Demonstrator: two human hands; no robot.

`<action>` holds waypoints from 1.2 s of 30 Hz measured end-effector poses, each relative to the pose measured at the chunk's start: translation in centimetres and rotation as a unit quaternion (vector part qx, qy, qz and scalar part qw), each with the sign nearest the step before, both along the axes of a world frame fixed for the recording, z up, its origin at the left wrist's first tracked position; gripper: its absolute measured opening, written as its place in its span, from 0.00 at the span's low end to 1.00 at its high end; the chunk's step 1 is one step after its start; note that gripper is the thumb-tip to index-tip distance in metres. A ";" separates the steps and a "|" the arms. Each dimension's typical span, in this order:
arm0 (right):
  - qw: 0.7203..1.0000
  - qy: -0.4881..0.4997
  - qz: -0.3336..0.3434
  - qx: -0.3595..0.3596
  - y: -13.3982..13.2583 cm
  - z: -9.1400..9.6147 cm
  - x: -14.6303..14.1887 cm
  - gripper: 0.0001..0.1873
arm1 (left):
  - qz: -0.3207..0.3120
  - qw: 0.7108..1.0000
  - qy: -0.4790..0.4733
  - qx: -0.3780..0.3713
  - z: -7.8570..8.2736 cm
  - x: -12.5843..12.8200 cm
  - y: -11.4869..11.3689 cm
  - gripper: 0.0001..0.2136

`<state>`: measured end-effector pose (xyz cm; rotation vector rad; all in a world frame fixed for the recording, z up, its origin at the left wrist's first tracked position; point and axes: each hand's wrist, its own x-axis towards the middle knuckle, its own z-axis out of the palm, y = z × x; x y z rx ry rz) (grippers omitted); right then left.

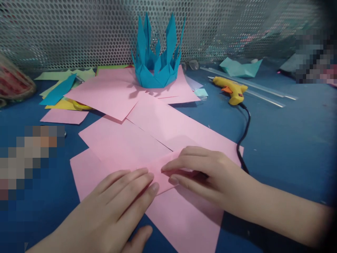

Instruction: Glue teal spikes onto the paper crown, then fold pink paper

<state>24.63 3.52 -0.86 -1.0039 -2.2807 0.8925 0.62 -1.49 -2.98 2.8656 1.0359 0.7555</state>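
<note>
My left hand (118, 200) lies flat with fingers stretched out, pressing on a small folded pink paper piece (160, 175) that rests on a stack of pink sheets (184, 218). My right hand (202, 172) comes in from the right, fingers together, its fingertips pinching and pressing the same folded piece. The two hands' fingertips almost meet over it. Further pink sheets (158, 119) fan out toward the back.
A blue paper crown (156, 59) stands at the back on pink paper. A yellow glue gun (231, 92) with a black cord (243, 137) lies to the right, beside clear glue sticks (263, 92). Coloured paper scraps (59, 91) lie at left. A metal mesh wall (79, 31) stands behind.
</note>
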 end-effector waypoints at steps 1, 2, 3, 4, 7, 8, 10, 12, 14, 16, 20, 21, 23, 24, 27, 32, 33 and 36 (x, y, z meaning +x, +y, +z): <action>1.000 -0.005 -0.003 -0.003 -0.1 0.0 0.0 0.08 | 0.000 1.000 0.002 0.005 0.0 0.0 -0.1 0.15; 1.000 -0.005 -0.007 -0.005 -0.1 0.0 0.0 0.08 | 0.000 1.000 0.002 0.010 0.0 0.0 -0.2 0.15; 1.000 -0.001 -0.014 -0.005 -0.2 -0.1 0.0 0.08 | 0.001 1.000 0.001 0.012 0.0 -0.1 -0.2 0.15; 1.000 0.002 -0.019 -0.007 -0.3 -0.2 -0.1 0.07 | 0.003 1.000 0.001 0.009 0.0 -0.1 -0.3 0.15; 0.999 0.013 -0.034 -0.008 -0.3 -0.4 -0.1 0.07 | 0.009 1.000 0.000 -0.004 0.0 -0.2 -0.4 0.14; 0.999 0.009 -0.037 -0.010 -0.3 -0.4 -0.1 0.06 | 0.009 1.000 0.003 -0.004 0.0 -0.2 -0.4 0.14; 0.999 -0.004 -0.049 -0.015 -0.3 -0.3 -0.2 0.06 | 0.009 1.000 0.012 0.008 0.0 -0.2 -0.4 0.14; 0.998 -0.020 -0.059 -0.019 -0.3 -0.1 -0.2 0.07 | 0.010 0.999 0.020 0.024 -0.1 -0.2 -0.4 0.14; 0.997 -0.030 -0.063 -0.020 -0.3 0.0 -0.3 0.08 | 0.016 0.999 0.019 0.026 -0.1 -0.2 -0.4 0.14; 0.997 -0.030 -0.065 -0.021 -0.3 0.0 -0.3 0.08 | 0.025 0.999 0.017 0.027 -0.3 -0.2 -0.5 0.14; 0.997 -0.032 -0.070 -0.016 -0.4 0.0 -0.2 0.08 | 0.036 0.997 0.026 0.071 -0.4 0.0 -0.6 0.13; 0.997 -0.036 -0.072 -0.013 -0.5 -0.1 -0.2 0.08 | 0.031 0.996 0.030 0.081 -0.4 0.0 -0.6 0.12; 0.996 -0.043 -0.081 -0.007 -0.5 -0.1 -0.1 0.10 | 0.020 0.995 0.039 0.093 -0.4 0.1 -0.5 0.12; 0.995 -0.043 -0.089 -0.004 -0.6 -0.2 -0.1 0.10 | 0.015 0.994 0.043 0.096 -0.4 0.1 -0.4 0.13; 0.993 -0.049 -0.103 -0.001 -0.7 -0.4 0.0 0.12 | 0.014 0.993 0.051 0.101 -0.4 0.2 -0.3 0.13; 0.993 -0.047 -0.112 0.012 -0.8 -0.7 0.0 0.13 | 0.015 0.995 0.030 0.091 -0.6 -0.1 -0.5 0.12; 0.993 -0.047 -0.112 0.014 -0.8 -0.7 -0.1 0.13 | 0.016 0.996 0.027 0.081 -0.6 -0.1 -0.5 0.13; 0.992 -0.048 -0.111 0.023 -0.8 -0.7 -0.1 0.12 | 0.021 0.998 0.029 0.042 -0.6 0.0 -0.6 0.18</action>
